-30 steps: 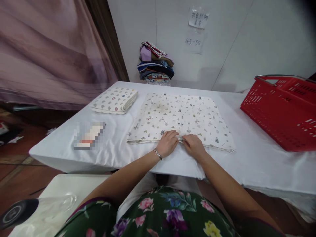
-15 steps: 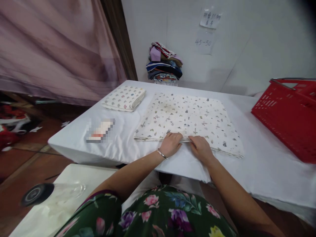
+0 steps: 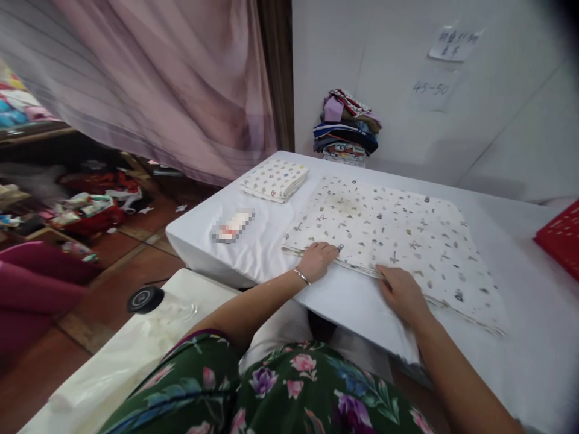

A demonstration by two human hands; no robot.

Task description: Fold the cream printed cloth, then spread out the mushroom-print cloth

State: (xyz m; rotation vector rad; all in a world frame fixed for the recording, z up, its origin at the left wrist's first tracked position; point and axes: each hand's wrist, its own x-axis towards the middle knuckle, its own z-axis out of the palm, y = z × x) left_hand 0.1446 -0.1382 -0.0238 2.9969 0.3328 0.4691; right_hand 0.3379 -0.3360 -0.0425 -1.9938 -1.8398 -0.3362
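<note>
A white cloth (image 3: 393, 232) with a small grey and brown print lies folded in layers on the white-covered table (image 3: 362, 307). My left hand (image 3: 318, 261), with a silver bracelet at the wrist, is closed over the near edge of the cloth, left of its middle. Farther right along that edge, my right hand (image 3: 402, 293) pinches the layers, thumb side toward the cloth. A faint brownish patch shows on the cloth's far left part. Some fingertips of both hands are hidden.
A smaller folded printed cloth (image 3: 275, 179) and a pixelated flat object (image 3: 234, 226) lie to the left. Folded fabrics (image 3: 347, 128) are stacked by the wall. A red basket (image 3: 563, 238) stands at right. A black-lidded clear container (image 3: 145, 299) lies on a white surface at lower left.
The view has turned left, so things sit farther right in it. My hands have moved apart along the cloth's near edge, the right one farther right.
</note>
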